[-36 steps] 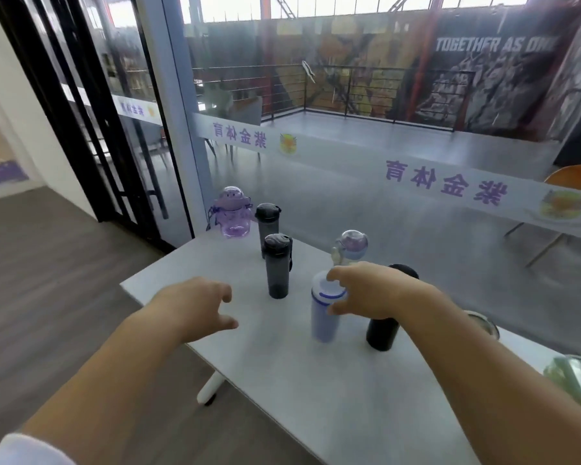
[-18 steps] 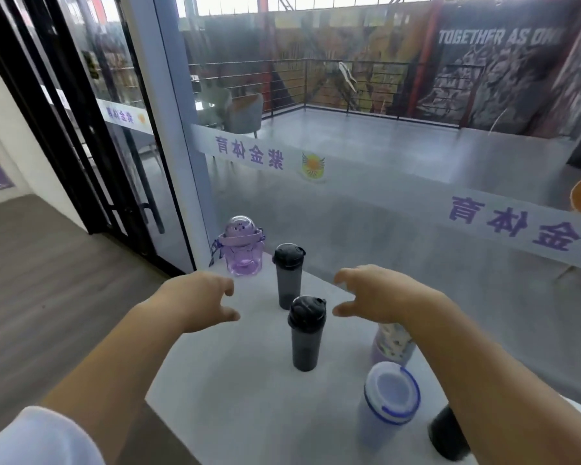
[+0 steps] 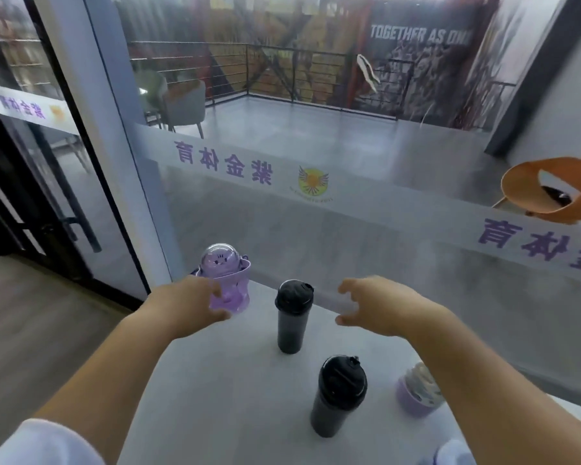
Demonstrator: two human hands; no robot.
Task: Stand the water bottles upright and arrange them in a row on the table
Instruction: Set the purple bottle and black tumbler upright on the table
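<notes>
A purple kids' bottle (image 3: 228, 280) with a clear dome lid stands upright at the far left corner of the white table (image 3: 222, 397). My left hand (image 3: 188, 307) is at its near side, fingers spread, overlapping its lower body. Two dark grey bottles stand upright: one (image 3: 292, 318) between my hands, one (image 3: 337, 396) nearer me. My right hand (image 3: 383, 308) hovers open to the right of the farther dark bottle, holding nothing. A lilac patterned bottle (image 3: 416, 392) shows partly behind my right forearm. A white bottle's lid (image 3: 450, 453) peeks in at the bottom edge.
A glass wall with a frosted band (image 3: 383, 203) runs right behind the table's far edge. The table's left edge drops to a wooden floor (image 3: 31, 330). A dark-framed glass door (image 3: 31, 196) stands at left.
The view has swung left and closer to the table's far corner. Both hands have moved forward; my left hand now reaches the purple bottle. The white and black bottles have slid out of view.
</notes>
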